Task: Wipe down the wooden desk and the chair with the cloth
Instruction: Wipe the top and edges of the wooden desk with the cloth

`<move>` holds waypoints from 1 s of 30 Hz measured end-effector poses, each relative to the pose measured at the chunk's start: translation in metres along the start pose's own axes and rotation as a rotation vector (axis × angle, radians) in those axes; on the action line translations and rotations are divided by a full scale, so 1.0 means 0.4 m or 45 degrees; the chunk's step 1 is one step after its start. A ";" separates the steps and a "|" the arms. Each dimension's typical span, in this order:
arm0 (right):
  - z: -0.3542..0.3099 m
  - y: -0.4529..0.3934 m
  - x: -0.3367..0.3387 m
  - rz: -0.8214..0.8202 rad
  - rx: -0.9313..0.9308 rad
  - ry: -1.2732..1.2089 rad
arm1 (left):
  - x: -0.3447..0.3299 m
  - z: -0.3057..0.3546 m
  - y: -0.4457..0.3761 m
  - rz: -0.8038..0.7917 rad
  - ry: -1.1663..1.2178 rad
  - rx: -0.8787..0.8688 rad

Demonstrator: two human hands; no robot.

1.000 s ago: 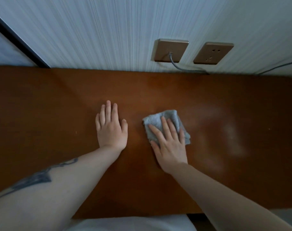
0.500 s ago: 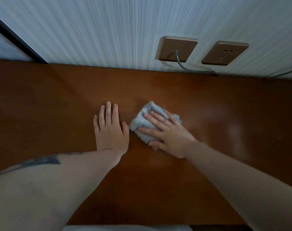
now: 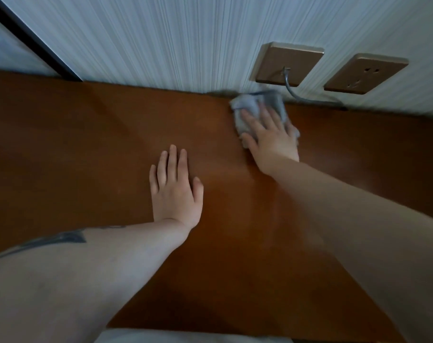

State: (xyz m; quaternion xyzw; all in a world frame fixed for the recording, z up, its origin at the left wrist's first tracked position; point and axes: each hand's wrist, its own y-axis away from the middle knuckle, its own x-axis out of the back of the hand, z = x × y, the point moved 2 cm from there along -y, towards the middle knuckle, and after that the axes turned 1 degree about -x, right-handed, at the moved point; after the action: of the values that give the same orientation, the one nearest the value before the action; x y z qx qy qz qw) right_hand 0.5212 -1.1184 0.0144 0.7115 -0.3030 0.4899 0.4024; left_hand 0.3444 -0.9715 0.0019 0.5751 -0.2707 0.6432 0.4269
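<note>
While the left hand [image 3: 174, 188] lies flat with straight fingers mid-frame on the wooden desk [image 3: 86, 149], the right hand [image 3: 272, 137], blurred, presses the grey cloth [image 3: 250, 107] with extended fingers at the desk's back edge, below the wall socket [image 3: 287, 64].

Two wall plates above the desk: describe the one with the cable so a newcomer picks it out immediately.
Follow the wooden desk to its back edge, where the right hand presses the grey cloth. Two tan wall plates sit just above. Take the left plate: a grey cable runs out of it, while the right plate shows bare socket holes.
</note>
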 end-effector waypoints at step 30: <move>-0.114 0.116 -0.068 0.133 -0.239 -0.146 | -0.002 0.004 0.004 -0.026 -0.012 0.019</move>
State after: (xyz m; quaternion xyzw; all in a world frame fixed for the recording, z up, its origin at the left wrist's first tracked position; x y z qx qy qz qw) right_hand 0.4531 -1.1008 0.0107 0.6809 -0.4068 0.4381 0.4230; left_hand 0.3438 -0.9739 0.0017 0.5840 -0.2621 0.6381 0.4278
